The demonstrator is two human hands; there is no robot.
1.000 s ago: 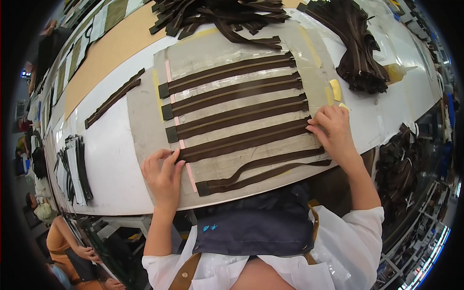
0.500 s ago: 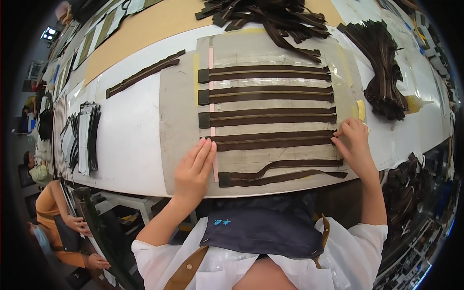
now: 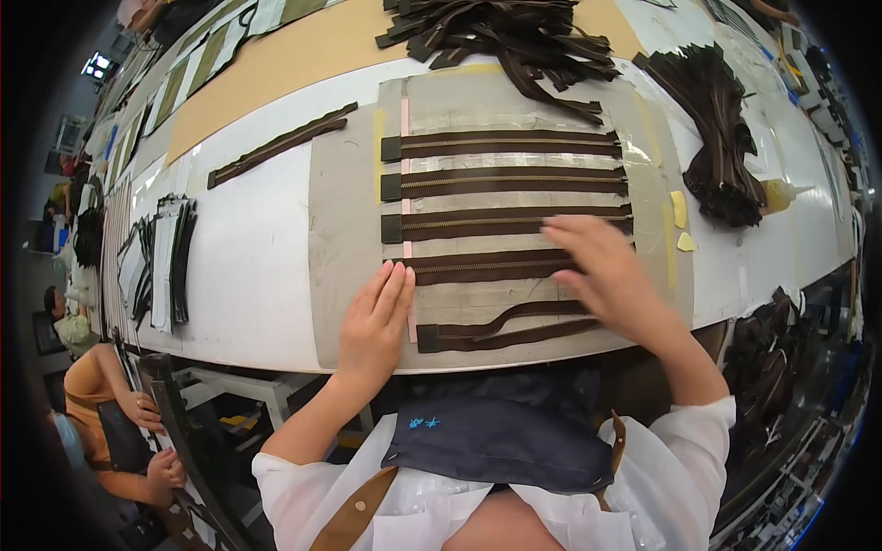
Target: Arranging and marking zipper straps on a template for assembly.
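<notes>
Dark brown zippers with brass-coloured teeth lie in rows on a grey board [image 3: 344, 230], their black end tabs at the left along a pink strip [image 3: 406, 119]. My left hand [image 3: 372, 317] lies with straight fingers on the left end of the nearest closed zipper [image 3: 487, 267], covering its tab. Above the right part of that zipper, my right hand [image 3: 611, 280] holds nothing, thumb and fingers apart. It hides the zipper's right end. Closest to me, a zipper [image 3: 459, 331] has its two tapes parted; the right hand covers their right ends.
A heap of loose zippers [image 3: 501, 32] lies at the far edge, a tied bundle [image 3: 721, 138] at the right beside a small bottle [image 3: 781, 195]. Yellow pieces [image 3: 679, 209] sit nearby. One zipper [image 3: 280, 145] and stacked fabric pieces [image 3: 170, 262] are at left. A co-worker [image 3: 101, 395] is at lower left.
My right hand has let go of the right end of the nearest closed zipper and moved left over it, its fingers spreading. The left hand stays at the left end.
</notes>
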